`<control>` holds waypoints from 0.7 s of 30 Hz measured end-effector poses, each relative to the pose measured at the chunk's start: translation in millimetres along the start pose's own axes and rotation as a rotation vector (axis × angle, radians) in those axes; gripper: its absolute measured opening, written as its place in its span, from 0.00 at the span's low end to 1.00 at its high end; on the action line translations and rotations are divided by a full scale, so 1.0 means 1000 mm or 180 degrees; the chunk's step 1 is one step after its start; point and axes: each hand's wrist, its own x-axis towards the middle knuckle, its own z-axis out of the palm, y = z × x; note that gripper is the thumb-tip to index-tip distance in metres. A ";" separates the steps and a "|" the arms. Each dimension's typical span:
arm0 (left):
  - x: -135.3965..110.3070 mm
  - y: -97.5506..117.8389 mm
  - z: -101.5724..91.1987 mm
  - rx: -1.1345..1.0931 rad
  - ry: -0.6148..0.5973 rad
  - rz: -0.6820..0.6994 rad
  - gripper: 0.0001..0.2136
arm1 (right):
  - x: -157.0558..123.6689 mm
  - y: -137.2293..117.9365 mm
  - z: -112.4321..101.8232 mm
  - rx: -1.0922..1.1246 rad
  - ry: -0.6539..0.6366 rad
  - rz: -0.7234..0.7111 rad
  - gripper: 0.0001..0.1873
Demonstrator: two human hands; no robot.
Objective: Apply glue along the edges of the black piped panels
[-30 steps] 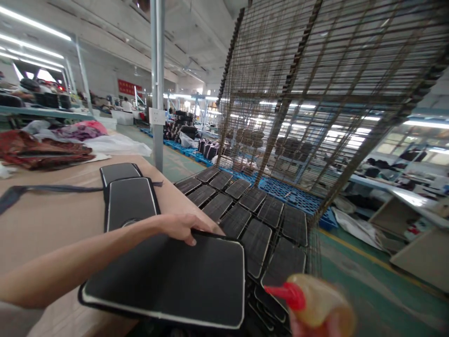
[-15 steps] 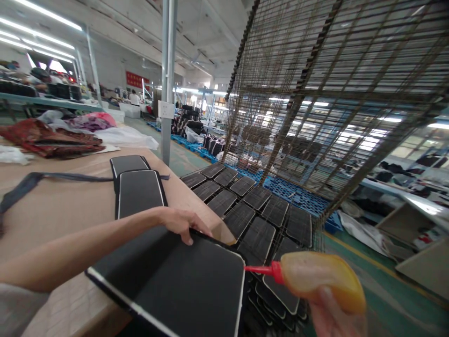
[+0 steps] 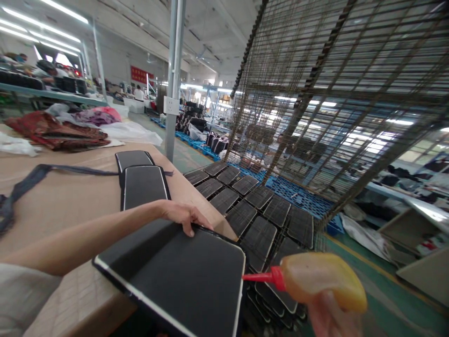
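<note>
Panel [image 3: 182, 276], black, overhangs the bench [image 3: 63, 201] corner, its far edge pressed down by the left hand [image 3: 184, 216]. Right hand [image 3: 328, 316] grips a squeeze bottle [image 3: 321, 283], red nozzle at the panel's side; squeezing too hard could smear the face.

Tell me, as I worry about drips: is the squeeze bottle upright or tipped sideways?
Tipped sideways. The squeeze bottle lies roughly level in the right hand, its red nozzle pointing left at the black panel.
</note>
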 end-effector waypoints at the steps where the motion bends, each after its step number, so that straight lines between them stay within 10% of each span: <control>1: 0.000 -0.001 -0.001 -0.0014 0.0005 0.0018 0.23 | -0.002 -0.003 0.002 -0.0010 -0.0012 0.0048 0.25; 21: 0.000 -0.016 -0.009 -0.0087 0.0028 0.0008 0.26 | -0.012 -0.007 -0.008 -0.0338 -0.0635 0.0171 0.28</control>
